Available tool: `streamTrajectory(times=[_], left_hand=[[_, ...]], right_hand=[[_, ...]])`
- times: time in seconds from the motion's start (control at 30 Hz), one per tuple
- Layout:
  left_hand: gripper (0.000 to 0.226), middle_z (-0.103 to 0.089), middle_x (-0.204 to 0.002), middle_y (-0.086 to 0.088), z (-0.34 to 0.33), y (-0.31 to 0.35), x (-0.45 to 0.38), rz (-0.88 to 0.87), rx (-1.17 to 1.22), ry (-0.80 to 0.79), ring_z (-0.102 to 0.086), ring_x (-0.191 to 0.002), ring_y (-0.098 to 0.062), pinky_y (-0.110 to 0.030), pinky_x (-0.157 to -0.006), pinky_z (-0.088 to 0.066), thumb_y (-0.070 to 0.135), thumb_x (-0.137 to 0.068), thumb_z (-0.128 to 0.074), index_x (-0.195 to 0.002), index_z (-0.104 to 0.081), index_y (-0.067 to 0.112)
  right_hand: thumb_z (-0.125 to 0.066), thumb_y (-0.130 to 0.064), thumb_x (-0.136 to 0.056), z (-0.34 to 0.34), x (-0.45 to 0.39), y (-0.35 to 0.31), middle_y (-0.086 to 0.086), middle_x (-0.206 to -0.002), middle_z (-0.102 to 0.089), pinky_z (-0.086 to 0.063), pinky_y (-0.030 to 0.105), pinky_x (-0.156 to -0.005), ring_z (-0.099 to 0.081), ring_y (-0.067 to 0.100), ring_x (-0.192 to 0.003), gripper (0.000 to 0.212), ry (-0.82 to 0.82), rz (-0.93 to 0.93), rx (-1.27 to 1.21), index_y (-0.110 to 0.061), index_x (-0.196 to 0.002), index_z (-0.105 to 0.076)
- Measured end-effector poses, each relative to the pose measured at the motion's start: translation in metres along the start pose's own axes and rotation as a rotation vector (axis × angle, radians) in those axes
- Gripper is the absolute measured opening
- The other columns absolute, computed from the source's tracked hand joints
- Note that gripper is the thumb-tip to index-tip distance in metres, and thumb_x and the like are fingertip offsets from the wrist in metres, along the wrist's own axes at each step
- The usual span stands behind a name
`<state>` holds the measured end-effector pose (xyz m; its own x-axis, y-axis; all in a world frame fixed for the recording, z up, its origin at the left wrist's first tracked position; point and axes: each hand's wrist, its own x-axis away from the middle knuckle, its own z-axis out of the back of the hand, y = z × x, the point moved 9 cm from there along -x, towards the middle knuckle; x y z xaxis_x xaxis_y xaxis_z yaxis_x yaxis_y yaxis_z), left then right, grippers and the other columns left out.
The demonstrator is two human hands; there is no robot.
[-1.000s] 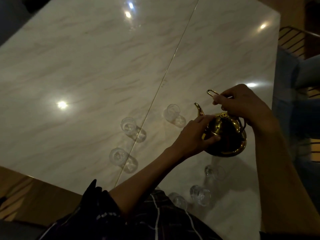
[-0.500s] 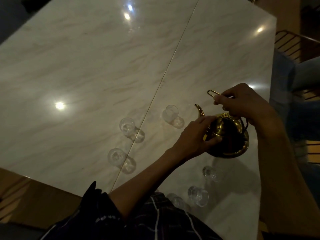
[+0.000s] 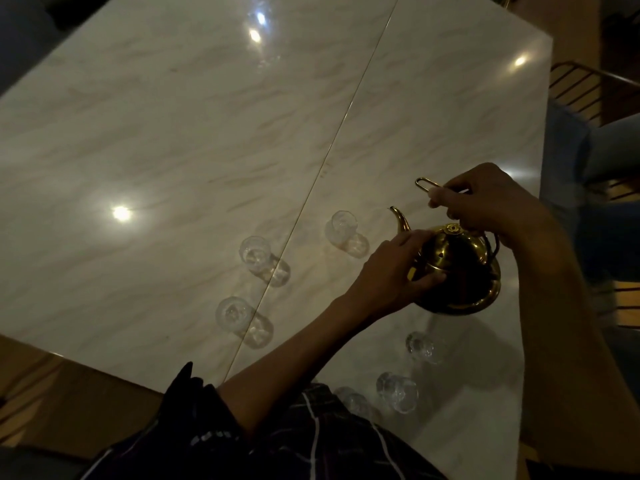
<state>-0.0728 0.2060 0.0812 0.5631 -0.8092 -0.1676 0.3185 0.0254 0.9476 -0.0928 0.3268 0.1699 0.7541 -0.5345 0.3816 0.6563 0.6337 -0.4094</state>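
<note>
Dim room, marble surface (image 3: 173,133). I see glasses (image 3: 256,254) at nine o'clock of the teapot (image 3: 460,268). My left hand (image 3: 391,271) grips its body, my right hand (image 3: 485,202) its handle (image 3: 426,184).

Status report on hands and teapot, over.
Left hand grips gold teapot. Right hand holds wire handle. Glass near spout; five more around.

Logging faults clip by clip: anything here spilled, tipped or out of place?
Nothing stands out. The gold teapot is upright, held by the left hand and right hand, the small glasses look upright, and no spill shows on the marble table.
</note>
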Motion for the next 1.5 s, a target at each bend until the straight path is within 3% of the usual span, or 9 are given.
streamTrajectory(times=[0.17, 0.47, 0.63, 0.73, 0.87, 1.17, 1.5], left_hand=[[0.063, -0.057, -0.139, -0.008, -0.0001, 0.0021, -0.0004, -0.006, 0.002, -0.004, -0.063, -0.113, -0.019, -0.037, -0.09, -0.058, 0.033, -0.092, -0.074, -0.146, -0.048, 0.013], [0.064, -0.057, -0.139, -0.006, -0.0015, 0.0037, -0.0011, -0.007, 0.007, -0.007, -0.062, -0.114, -0.018, -0.037, -0.092, -0.057, 0.034, -0.091, -0.074, -0.147, -0.047, 0.016], [0.064, -0.056, -0.141, -0.007, -0.0029, 0.0029, -0.0018, 0.005, 0.008, -0.015, -0.062, -0.115, -0.019, -0.039, -0.092, -0.057, 0.033, -0.092, -0.073, -0.147, -0.047, 0.016], [0.064, -0.055, -0.142, -0.007, -0.0026, 0.0024, -0.0018, 0.011, 0.002, -0.016, -0.061, -0.117, -0.019, -0.039, -0.093, -0.057, 0.034, -0.092, -0.073, -0.147, -0.046, 0.016], [0.063, -0.056, -0.14, -0.007, -0.0024, 0.0028, -0.0011, 0.007, 0.006, -0.015, -0.062, -0.116, -0.019, -0.038, -0.093, -0.057, 0.033, -0.092, -0.073, -0.147, -0.047, 0.014], [0.064, -0.056, -0.139, -0.006, -0.0026, 0.0038, -0.0009, 0.006, 0.002, -0.01, -0.063, -0.113, -0.018, -0.038, -0.091, -0.057, 0.033, -0.091, -0.074, -0.146, -0.047, 0.016], [0.063, -0.056, -0.14, -0.006, -0.0028, 0.0033, -0.0011, 0.006, 0.002, -0.009, -0.062, -0.116, -0.018, -0.036, -0.092, -0.057, 0.033, -0.091, -0.074, -0.146, -0.048, 0.014]], right_hand=[[-0.063, -0.034, -0.09, 0.0016, 0.0011, -0.0008, 0.011, -0.082, -0.069, -0.049, 0.033, -0.062, -0.068, 0.027, -0.088, 0.023, -0.007, 0.012, -0.01, -0.015, -0.089, -0.075], [-0.062, -0.034, -0.091, 0.0037, 0.0037, -0.0023, 0.01, -0.08, -0.068, -0.05, 0.033, -0.064, -0.067, 0.027, -0.087, 0.025, -0.004, 0.004, 0.006, -0.013, -0.092, -0.076], [-0.062, -0.035, -0.091, 0.0041, 0.0035, -0.0024, 0.011, -0.086, -0.069, -0.054, 0.04, -0.073, -0.068, 0.027, -0.089, 0.024, -0.009, -0.004, 0.017, -0.014, -0.091, -0.075], [-0.062, -0.035, -0.091, 0.0046, 0.0038, -0.0023, 0.011, -0.086, -0.069, -0.053, 0.034, -0.067, -0.068, 0.027, -0.089, 0.024, -0.013, -0.004, 0.009, -0.015, -0.091, -0.075], [-0.062, -0.037, -0.09, 0.0043, 0.0047, -0.0017, 0.011, -0.086, -0.069, -0.055, 0.039, -0.071, -0.069, 0.028, -0.088, 0.025, -0.014, -0.016, 0.013, -0.015, -0.092, -0.075], [-0.061, -0.034, -0.092, 0.0039, 0.007, -0.0029, 0.003, -0.077, -0.063, -0.049, 0.032, -0.066, -0.065, 0.023, -0.082, 0.026, -0.019, -0.029, 0.012, -0.013, -0.098, -0.074], [-0.062, -0.035, -0.091, 0.0048, 0.0064, -0.0035, 0.005, -0.076, -0.066, -0.048, 0.029, -0.06, -0.066, 0.021, -0.078, 0.025, -0.014, -0.004, 0.01, -0.014, -0.093, -0.075]])
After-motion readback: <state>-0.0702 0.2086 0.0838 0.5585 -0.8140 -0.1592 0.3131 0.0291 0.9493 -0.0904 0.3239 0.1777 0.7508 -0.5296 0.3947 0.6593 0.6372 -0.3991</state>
